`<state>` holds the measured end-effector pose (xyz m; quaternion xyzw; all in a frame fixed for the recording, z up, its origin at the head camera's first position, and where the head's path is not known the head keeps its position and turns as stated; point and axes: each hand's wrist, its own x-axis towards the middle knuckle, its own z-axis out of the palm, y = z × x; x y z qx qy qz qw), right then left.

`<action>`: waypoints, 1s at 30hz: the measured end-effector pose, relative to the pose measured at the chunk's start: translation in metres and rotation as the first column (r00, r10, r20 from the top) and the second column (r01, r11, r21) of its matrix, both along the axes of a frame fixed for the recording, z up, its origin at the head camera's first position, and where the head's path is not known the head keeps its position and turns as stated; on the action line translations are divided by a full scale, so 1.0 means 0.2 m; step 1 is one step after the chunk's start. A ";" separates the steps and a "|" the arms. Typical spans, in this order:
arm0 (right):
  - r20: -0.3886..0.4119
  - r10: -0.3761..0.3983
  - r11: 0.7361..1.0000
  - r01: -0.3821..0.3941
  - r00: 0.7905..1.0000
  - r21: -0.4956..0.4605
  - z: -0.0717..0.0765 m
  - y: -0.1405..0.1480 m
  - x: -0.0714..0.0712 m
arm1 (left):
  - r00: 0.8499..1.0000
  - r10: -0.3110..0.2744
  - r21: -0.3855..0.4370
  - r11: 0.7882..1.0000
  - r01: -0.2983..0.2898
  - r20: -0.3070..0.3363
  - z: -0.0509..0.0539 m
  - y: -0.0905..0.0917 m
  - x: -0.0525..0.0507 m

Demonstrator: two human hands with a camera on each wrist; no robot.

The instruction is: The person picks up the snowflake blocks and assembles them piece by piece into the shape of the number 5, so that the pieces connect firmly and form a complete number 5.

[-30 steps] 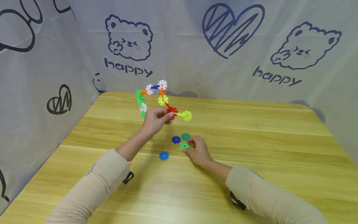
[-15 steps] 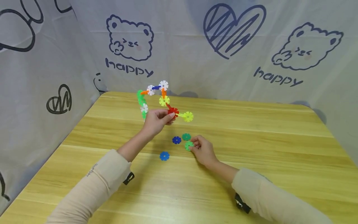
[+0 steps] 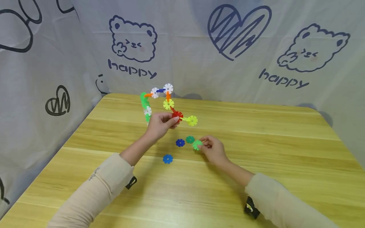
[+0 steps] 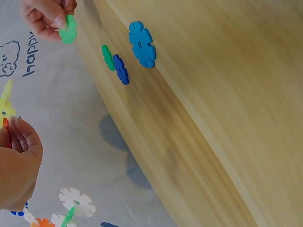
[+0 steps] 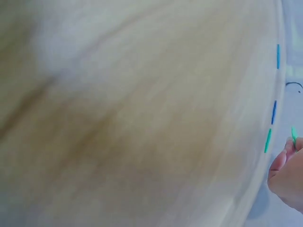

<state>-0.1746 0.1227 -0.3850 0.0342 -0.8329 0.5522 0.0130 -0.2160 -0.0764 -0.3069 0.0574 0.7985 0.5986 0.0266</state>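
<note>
In the head view my left hand (image 3: 160,125) pinches a red notched disc (image 3: 178,117) between thumb and fingers. That disc belongs to a chain of joined snowflake discs, held above the table. White discs (image 3: 168,88) top the chain, green ones (image 3: 144,99) hang at its left, and a yellow disc (image 3: 192,120) ends it at the right. My right hand (image 3: 213,150) pinches a light green disc (image 3: 197,145), which the left wrist view shows raised off the table. Nearby on the table lie a darker green disc (image 3: 190,139) and a dark blue disc (image 3: 180,143).
A lighter blue disc (image 3: 167,159) lies nearer to me on the wooden table (image 3: 271,177). Behind the table's far edge hangs a pale cloth (image 3: 188,57) with drawn bears and hearts. Another cloth side (image 3: 57,76) stands at the left.
My right hand has picked the light green disc up from the table and drawn it a little to the right. The left hand and its chain have shifted only slightly.
</note>
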 end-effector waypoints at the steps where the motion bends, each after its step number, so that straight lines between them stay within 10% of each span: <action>1: 0.007 0.000 1.000 0.000 1.000 -0.001 0.01 0.01 0.00 | 1.000 -0.002 -0.002 1.000 0.002 0.003 0.00 0.00 0.00; 30: -0.028 0.003 0.996 -0.005 1.000 -0.093 0.26 0.12 -0.04 | 0.999 -0.041 -0.040 0.998 0.041 -0.007 -0.02 -0.01 0.01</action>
